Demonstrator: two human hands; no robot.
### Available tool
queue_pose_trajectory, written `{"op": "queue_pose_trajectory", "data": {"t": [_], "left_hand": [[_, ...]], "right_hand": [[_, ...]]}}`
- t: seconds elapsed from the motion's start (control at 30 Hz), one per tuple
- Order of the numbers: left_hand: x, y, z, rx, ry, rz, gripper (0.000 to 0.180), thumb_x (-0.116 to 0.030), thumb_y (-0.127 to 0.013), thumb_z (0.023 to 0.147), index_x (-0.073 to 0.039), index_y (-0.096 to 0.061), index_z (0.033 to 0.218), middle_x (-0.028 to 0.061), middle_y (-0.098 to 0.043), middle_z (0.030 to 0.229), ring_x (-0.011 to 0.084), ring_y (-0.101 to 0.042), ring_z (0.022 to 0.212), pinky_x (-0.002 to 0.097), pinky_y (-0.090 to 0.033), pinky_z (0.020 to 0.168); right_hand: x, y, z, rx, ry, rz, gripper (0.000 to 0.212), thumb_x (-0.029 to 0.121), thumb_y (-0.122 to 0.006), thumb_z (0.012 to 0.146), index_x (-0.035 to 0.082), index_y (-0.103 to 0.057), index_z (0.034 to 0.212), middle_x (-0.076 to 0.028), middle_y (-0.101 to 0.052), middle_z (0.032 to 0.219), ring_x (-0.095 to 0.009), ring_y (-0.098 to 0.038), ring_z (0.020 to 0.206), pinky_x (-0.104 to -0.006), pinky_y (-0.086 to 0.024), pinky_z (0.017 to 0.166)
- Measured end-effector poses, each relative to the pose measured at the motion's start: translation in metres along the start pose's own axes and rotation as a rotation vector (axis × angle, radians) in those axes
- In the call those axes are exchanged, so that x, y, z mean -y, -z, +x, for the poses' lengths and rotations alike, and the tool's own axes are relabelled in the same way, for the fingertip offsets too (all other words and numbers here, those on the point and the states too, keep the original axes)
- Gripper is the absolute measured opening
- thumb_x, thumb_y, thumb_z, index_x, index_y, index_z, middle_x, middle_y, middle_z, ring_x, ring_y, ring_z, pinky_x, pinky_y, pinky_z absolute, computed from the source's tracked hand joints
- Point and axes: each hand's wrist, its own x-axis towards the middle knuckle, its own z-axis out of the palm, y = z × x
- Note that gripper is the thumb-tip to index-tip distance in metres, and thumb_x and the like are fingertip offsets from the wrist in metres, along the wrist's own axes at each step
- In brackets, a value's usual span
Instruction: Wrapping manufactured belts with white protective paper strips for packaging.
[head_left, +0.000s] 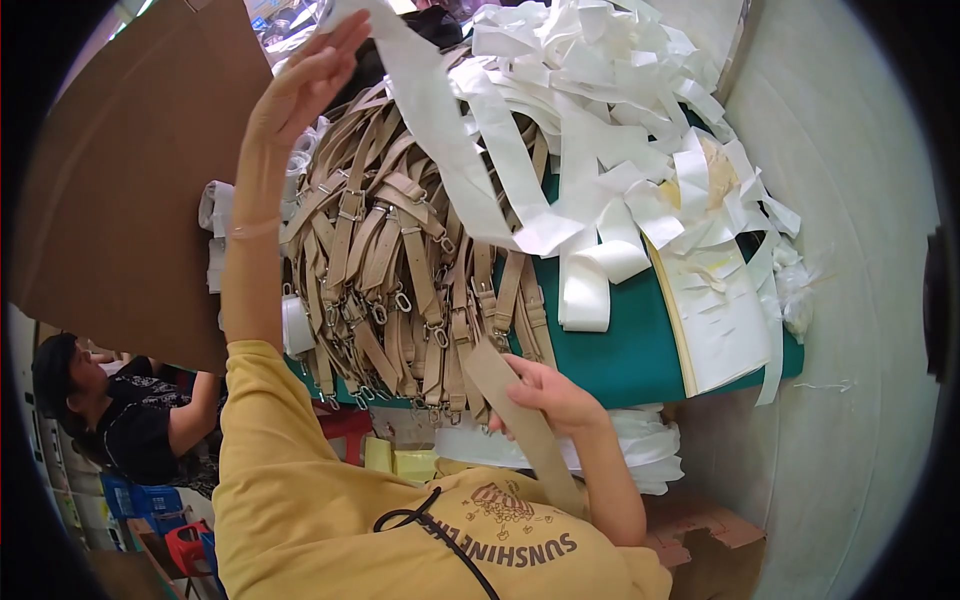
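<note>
Wearing: a yellow shirt (290, 500) is filling the near edge, and a dark cord (455, 549) is trailing down its front.
Right hand (555, 397): its grip is clamping on a tan strip, thumb above and fingers beneath, just in front of the straps.
Tan strip (548, 465): it is slanting through the right hand, its upper end pointing toward the straps and its lower end hanging by the shirt.
Carton (715, 555): it is standing at the lower right, its brown edge showing a tear.
White bundle (640, 455): it is lying below the worktop's near edge, partly behind the right hand.
Worktop (620, 355): its green surface is carrying straps on the left and white material on the right.
Straps (385, 245): they are lying in a thick tan heap with metal clips and buckles, many near ends hanging at the edge.
White roll (585, 300): it is resting on the green, between straps and papers.
Papers (725, 330): they are lying stacked at the right, white strips (600, 60) heaping over their far end.
Left hand (300, 85): it is hovering high at the far left, fingertips at a white ribbon's (440, 130) upper end; whether the grip is pinching, I cannot tell.
Cardboard (140, 190): it is standing left of the raised arm.
Co-worker (130, 430): a person in a dark top is showing below the cardboard.
</note>
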Motion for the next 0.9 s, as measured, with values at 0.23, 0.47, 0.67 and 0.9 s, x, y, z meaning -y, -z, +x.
{"op": "queue_pose_trajectory", "data": {"t": [0.23,0.47,0.67,0.9], "left_hand": [[-0.053,0.102,-0.018,-0.600,-0.052,0.588,0.024,-0.022,-0.067,0.090,-0.003,-0.069,0.103,-0.0015,-0.064,0.084,0.0030,-0.049,0.069,0.0167,-0.039,0.062],[0.003,0.009,-0.043,-0.046,0.218,1.076,0.012,-0.012,-0.064,0.090,-0.001,-0.069,0.092,-0.0042,-0.064,0.080,0.0016,-0.054,0.073,0.0191,-0.045,0.063],[0.130,-0.212,-0.104,0.260,0.273,0.748,0.020,-0.013,-0.076,0.077,0.000,-0.062,0.075,0.0111,-0.062,0.069,0.0185,-0.059,0.061,0.0297,-0.047,0.058],[0.238,-0.306,-0.142,0.301,-0.049,0.855,0.024,-0.004,-0.078,0.066,-0.004,-0.055,0.074,0.0081,-0.055,0.073,0.0257,-0.057,0.070,0.0355,-0.047,0.059]], "right_hand": [[-0.008,-0.041,-0.066,0.012,0.644,-0.082,0.073,0.002,-0.070,0.077,-0.006,-0.027,0.136,-0.028,-0.065,0.095,-0.033,-0.067,0.085,-0.0429,-0.053,0.078],[0.022,-0.052,-0.123,-0.510,0.823,-0.388,0.073,0.031,-0.074,0.083,-0.006,-0.033,0.131,-0.014,-0.063,0.067,-0.021,-0.054,0.045,-0.0285,-0.046,0.045],[-0.025,-0.073,-0.155,-0.931,0.518,-0.302,0.060,0.048,-0.040,0.099,-0.008,-0.045,0.121,-0.012,-0.059,0.060,-0.018,-0.055,0.046,-0.0286,-0.044,0.046],[-0.047,-0.054,-0.187,-1.050,0.651,-0.268,0.039,0.020,-0.038,0.100,-0.008,-0.040,0.126,-0.023,-0.066,0.089,-0.024,-0.066,0.066,-0.0336,-0.054,0.064]]}}
